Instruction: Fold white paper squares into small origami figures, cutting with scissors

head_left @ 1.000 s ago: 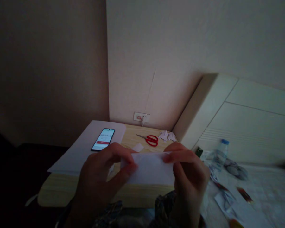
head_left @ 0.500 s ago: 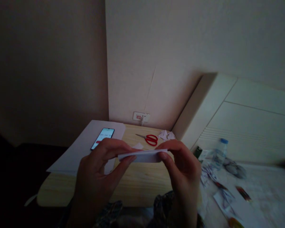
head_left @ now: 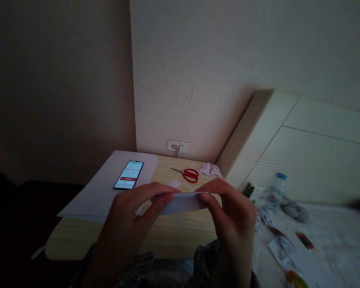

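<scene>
A folded piece of white paper (head_left: 184, 203) is held up in front of me, above the wooden table (head_left: 174, 232). My left hand (head_left: 138, 212) pinches its left end between thumb and fingers. At the right end, my right hand (head_left: 232, 214) pinches it the same way. Beyond the paper, red-handled scissors (head_left: 189, 175) lie on the table. Beside them are several small folded paper pieces (head_left: 209, 169). A small scrap of white paper (head_left: 174, 183) shows just behind my left fingertips.
Left on the table, a lit phone (head_left: 129, 175) rests on large white sheets (head_left: 93, 192). A wall socket (head_left: 177, 146) with a plug is behind the table. To the right, a bed (head_left: 342, 232) holds a blue-capped plastic bottle (head_left: 277, 190) and scattered papers.
My left hand has shifted slightly right along the paper, and its fingers uncover the phone. The paper is tilted so more of its front face shows. Both hands still pinch it.
</scene>
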`<state>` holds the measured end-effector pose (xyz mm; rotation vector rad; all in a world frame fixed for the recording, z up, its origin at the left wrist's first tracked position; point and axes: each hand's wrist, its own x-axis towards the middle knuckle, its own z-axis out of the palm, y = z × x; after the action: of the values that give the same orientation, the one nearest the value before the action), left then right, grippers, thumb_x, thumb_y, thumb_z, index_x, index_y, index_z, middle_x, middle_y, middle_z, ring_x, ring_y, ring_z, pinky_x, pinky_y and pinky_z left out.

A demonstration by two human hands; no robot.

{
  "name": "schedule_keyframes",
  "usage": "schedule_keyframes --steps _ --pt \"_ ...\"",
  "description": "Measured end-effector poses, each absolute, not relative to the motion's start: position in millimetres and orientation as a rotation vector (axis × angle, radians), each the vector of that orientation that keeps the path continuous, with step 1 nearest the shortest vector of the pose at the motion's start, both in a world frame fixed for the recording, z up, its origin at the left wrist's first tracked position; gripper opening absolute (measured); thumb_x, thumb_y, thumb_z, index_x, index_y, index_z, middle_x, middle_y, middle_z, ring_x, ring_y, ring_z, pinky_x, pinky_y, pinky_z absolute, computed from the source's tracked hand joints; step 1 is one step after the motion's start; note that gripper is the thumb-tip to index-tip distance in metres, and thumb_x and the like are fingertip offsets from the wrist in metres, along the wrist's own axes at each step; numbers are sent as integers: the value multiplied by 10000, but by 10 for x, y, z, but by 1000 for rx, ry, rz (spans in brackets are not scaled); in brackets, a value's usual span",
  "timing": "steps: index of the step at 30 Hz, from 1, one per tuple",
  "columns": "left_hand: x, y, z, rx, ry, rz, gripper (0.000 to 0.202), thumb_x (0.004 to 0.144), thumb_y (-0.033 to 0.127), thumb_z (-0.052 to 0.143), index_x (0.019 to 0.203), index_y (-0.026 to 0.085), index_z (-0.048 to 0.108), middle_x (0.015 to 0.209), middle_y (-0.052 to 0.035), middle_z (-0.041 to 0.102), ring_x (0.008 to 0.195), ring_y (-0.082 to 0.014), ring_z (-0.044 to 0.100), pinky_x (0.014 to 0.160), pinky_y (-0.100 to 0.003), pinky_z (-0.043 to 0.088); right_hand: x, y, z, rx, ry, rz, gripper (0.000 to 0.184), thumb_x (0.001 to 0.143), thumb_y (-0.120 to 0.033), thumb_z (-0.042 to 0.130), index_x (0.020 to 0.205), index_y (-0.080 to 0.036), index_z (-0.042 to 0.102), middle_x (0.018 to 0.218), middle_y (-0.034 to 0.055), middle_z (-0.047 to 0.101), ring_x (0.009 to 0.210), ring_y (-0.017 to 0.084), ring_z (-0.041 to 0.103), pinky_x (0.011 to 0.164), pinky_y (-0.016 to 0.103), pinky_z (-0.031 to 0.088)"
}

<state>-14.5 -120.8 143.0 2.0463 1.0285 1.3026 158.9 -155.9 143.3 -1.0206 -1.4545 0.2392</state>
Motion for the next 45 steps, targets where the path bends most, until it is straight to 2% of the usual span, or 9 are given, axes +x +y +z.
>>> schedule_keyframes --steps 9,12,16,22,28,37,45 --pt "-68 -1274 1416 1806 1058 1490 114 745 263 672 684 322 748 712 85 771 632 -157 710 685 -238 561 1572 -1569 1417 -1021 -1405 299 130 833 -154 632 730 -227 662 671 -21 664 629 145 585 581 259 444" --pt "-72 -1278 1409 1811 1061 1510 88 741 282 687 693 316 752 717 83 773 629 -149 709 687 -230 561 1566 -1562 1422 -1021 -1392 321 137 827 -142 636 722 -227 658 665 -33 662 616 133 580 581 248 443" --pt "-89 -1273 1412 1884 1059 1483 109 746 232 671 721 305 747 707 79 766 606 -129 688 650 -207 548 1557 -1559 1418 -1015 -1411 325 139 832 -131 631 730 -223 656 672 -31 660 630 130 587 595 246 450" --pt "-78 -1266 1453 1885 991 1392 76 747 243 670 695 251 726 685 35 748 639 -152 685 636 -220 547 1525 -1562 1432 -965 -1557 277 125 834 -120 639 769 -220 676 708 -18 685 667 141 617 623 257 468" --pt "-71 -1288 1445 1853 1017 1423 110 748 226 658 654 257 706 627 49 717 567 -131 640 611 -210 533 1507 -1555 1439 -972 -1554 264 131 832 -115 638 756 -215 676 702 -23 687 661 136 618 628 254 471" --pt "-73 -1286 1418 1955 992 1448 110 773 206 639 687 248 693 671 58 731 601 -115 660 583 -183 508 1484 -1526 1460 -1007 -1612 354 77 791 -166 706 746 -201 653 687 -27 652 662 130 602 615 233 463" --pt "-90 -1284 1426 2049 944 1460 117 766 175 640 682 242 685 657 77 725 583 -90 657 575 -154 481 1513 -1513 1482 -1006 -1657 245 152 806 -79 610 723 -196 660 681 -16 668 653 132 619 639 249 481"
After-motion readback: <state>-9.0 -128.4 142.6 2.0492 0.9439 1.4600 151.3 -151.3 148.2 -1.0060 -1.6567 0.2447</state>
